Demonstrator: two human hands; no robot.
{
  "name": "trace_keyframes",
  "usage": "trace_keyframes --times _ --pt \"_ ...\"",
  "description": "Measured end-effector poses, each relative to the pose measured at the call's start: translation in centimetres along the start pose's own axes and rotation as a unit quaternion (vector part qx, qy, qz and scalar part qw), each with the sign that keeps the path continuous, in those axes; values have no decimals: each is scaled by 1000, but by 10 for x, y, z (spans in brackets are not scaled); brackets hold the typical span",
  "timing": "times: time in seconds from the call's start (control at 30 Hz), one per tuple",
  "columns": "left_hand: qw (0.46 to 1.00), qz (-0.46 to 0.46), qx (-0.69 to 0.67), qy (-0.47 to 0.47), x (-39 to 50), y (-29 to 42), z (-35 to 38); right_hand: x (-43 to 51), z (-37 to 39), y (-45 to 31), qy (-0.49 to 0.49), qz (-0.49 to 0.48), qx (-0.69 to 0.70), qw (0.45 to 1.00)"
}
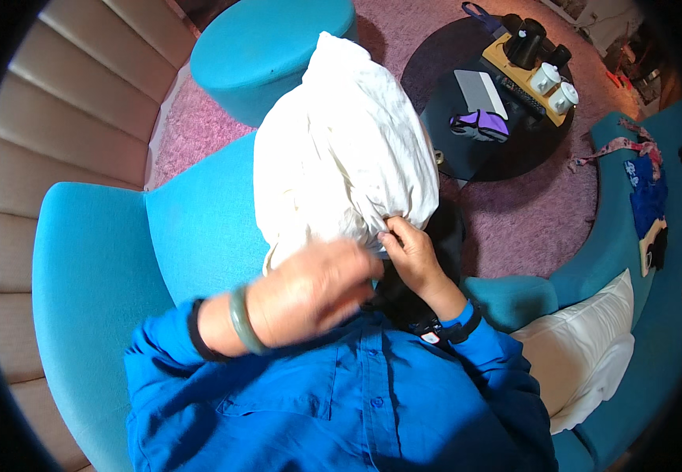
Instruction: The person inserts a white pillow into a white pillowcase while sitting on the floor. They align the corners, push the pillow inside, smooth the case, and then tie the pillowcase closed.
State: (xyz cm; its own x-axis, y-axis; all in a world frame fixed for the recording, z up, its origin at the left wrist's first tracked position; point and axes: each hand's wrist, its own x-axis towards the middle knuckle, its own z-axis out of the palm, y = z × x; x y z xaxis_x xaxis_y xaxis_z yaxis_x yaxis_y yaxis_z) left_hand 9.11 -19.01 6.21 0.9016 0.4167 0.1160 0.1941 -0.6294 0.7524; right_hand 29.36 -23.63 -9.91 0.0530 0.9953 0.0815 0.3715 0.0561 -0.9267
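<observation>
A bulky white cloth-covered bundle [347, 141], perhaps a pillow in its case, lies before me across the turquoise sofa's edge. My right hand [415, 253] pinches gathered cloth at the bundle's near end between thumb and fingers. My left hand [323, 283], with a green bangle [243, 321] at its wrist, is blurred in front of the bundle's near left corner. Its fingers are curled, and whether it grips any cloth cannot be told. The cloth is wrinkled and bunched close to my right hand.
A turquoise sofa [205, 224] curves around me, with a turquoise ottoman [270, 44] beyond. The round black table [435, 88] bears a tray, white lidded cups, a remote control and a purple-and-black item. A white pillow [589, 324] and clothes [648, 197] lie at right.
</observation>
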Motion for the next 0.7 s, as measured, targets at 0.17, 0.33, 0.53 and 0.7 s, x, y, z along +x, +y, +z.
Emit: trace_keyframes --times 0.17,0.33,0.53,0.7 --pt "982 -161 -26 91 -17 -14 64 -7 -11 -13 -66 39 196 978" --pt "972 -154 13 179 -18 -38 89 -23 -28 -46 -133 -9 168 977" --pt "964 -251 -71 47 -19 -60 83 -25 -20 -51 -91 -54 149 983" --pt "964 -220 -73 129 -29 -73 86 -23 -30 -18 2 44 168 985"
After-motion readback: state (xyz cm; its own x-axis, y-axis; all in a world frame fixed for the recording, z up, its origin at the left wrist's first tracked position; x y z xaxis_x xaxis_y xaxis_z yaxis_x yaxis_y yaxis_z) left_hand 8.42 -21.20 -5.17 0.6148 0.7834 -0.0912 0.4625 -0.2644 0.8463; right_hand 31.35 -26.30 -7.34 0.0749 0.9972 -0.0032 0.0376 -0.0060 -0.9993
